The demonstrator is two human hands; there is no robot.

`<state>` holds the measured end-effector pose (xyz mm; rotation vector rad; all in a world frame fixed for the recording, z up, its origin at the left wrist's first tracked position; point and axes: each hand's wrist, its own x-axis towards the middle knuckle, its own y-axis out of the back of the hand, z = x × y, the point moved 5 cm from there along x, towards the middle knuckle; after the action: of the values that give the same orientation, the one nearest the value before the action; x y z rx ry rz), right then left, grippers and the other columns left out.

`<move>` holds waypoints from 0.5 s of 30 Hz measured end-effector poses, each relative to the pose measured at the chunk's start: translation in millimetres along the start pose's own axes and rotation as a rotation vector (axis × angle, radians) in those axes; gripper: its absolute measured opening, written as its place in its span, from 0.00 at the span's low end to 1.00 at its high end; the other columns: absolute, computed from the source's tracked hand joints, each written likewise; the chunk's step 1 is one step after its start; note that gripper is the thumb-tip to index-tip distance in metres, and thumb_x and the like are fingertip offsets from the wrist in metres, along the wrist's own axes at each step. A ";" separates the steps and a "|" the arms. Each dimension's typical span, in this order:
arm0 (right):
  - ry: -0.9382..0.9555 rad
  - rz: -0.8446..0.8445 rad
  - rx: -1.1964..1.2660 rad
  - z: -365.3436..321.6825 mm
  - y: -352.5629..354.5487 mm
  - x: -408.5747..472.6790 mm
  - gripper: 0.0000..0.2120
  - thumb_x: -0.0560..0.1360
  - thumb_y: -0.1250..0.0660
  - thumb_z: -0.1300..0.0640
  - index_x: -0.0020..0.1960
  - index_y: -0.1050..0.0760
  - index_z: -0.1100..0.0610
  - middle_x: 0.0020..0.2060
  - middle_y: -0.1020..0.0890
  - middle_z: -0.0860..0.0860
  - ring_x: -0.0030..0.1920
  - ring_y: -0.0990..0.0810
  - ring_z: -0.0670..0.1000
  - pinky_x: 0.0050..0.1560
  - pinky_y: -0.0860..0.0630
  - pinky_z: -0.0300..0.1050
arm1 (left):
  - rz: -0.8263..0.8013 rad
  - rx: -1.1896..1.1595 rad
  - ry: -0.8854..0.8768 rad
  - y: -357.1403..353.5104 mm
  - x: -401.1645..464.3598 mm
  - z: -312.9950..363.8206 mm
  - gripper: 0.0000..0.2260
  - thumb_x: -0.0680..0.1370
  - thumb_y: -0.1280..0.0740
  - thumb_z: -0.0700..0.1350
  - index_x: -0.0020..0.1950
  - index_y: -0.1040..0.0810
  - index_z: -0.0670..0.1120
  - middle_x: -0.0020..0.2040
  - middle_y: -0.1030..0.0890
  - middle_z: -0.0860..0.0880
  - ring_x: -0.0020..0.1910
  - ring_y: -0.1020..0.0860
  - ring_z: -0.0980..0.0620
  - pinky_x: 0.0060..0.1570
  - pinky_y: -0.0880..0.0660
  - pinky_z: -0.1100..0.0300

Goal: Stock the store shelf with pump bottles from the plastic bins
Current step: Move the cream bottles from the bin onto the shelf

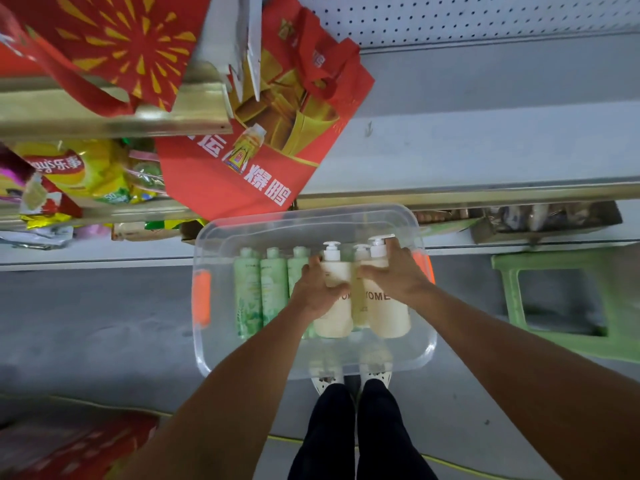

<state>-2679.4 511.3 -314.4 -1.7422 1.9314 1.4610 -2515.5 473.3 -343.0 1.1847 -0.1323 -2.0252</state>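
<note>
While both arms reach straight down from the head camera, each hand closes on a pump bottle inside a clear plastic bin [313, 358] on the floor, just in front of the person's feet. The left hand [317, 289] wraps the upper body of a cream pump bottle [334, 317]; the right hand [398, 275] wraps the shoulder of a second cream bottle [388, 318] just beside it, at three o'clock from the first. A third cream bottle [360, 261] shows between them. At nine o'clock from the left hand, three green bottles [261, 289] lie side by side, touching.

At twelve o'clock from the bin runs the pale store shelf [485, 147], its board bare on the right side. Red printed bags [256, 161] hang at eleven o'clock, and a green stool [568, 265] stands at three o'clock.

To do this step well, I would judge each grip should sit around the bottle body rather than the pump head, and both bottles should rise straight up to clear the bin's rim and the middle bottle before swinging toward the bare shelf.
</note>
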 end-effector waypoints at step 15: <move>0.326 0.108 0.340 -108.2 102.2 -126.1 0.21 0.68 0.24 0.53 0.58 0.27 0.48 0.47 0.19 0.47 0.45 0.18 0.46 0.44 0.23 0.42 | 0.139 -0.377 -0.162 110.7 -131.9 78.4 0.18 0.70 0.26 0.41 0.57 0.26 0.49 0.46 0.18 0.54 0.40 0.20 0.59 0.35 0.26 0.64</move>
<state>-2674.6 502.4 -119.6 -1.8215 2.3004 0.8417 -2478.4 461.6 -157.8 0.7568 0.0839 -1.9155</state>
